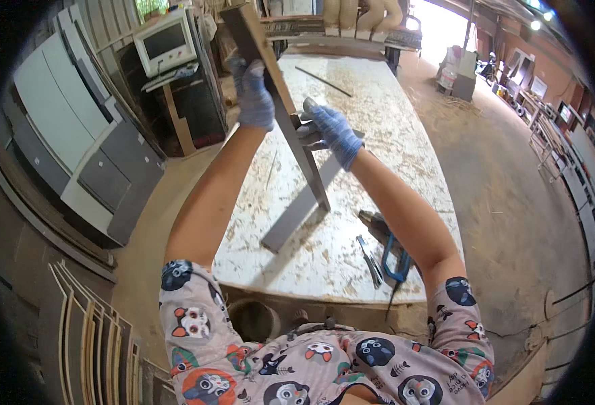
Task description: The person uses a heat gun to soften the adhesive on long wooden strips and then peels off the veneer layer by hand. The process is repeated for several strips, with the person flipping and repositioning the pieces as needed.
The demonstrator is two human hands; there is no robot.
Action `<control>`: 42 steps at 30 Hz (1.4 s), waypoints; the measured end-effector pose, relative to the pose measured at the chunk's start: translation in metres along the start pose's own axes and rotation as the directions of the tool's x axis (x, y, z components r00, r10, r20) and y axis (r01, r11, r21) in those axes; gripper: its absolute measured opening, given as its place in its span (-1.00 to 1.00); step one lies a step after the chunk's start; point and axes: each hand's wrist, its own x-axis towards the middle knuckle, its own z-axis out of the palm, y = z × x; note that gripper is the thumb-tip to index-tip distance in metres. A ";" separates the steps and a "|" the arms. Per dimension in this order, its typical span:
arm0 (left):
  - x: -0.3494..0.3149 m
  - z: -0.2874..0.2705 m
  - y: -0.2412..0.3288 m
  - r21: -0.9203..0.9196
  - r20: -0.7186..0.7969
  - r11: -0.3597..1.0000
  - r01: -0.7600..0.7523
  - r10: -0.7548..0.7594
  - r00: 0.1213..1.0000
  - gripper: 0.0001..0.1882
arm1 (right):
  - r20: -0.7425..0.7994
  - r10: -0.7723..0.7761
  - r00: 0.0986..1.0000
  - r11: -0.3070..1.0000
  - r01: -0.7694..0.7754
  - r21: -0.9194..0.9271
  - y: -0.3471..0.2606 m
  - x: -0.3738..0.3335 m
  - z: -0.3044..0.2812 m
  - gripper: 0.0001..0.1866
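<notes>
One left hand (254, 100) grips one tilted board (287, 126); one right hand (334, 131) touches it, grip unclear.

Workshop with sawdust-strewn white table (405, 145), upright panels (44, 111)

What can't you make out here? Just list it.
All in the head view:
- What the right hand grips: the hand itself covers it.
- Part of the grey board on the table: hidden behind the raised board.
- Full outline of the blue-and-black tool: the right forearm seems to overlap it.
- Beyond the doorway: washed out by glare.
</notes>
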 end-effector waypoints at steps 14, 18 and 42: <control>0.004 0.094 -0.068 0.160 0.111 0.982 0.097 -0.116 0.987 -0.58 | -0.101 0.166 0.981 0.882 -0.194 -0.430 -0.029 -0.027 -0.078 -0.53; 0.006 0.104 -0.073 0.075 0.120 0.992 0.099 -0.108 0.987 -0.58 | -0.114 0.161 0.980 0.981 -0.172 -0.091 -0.019 -0.030 -0.082 -0.71; 0.053 0.094 -0.095 0.081 0.146 0.991 0.110 -0.121 0.982 -0.62 | -0.256 -0.191 0.948 0.960 0.235 0.153 0.074 -0.062 -0.080 -0.56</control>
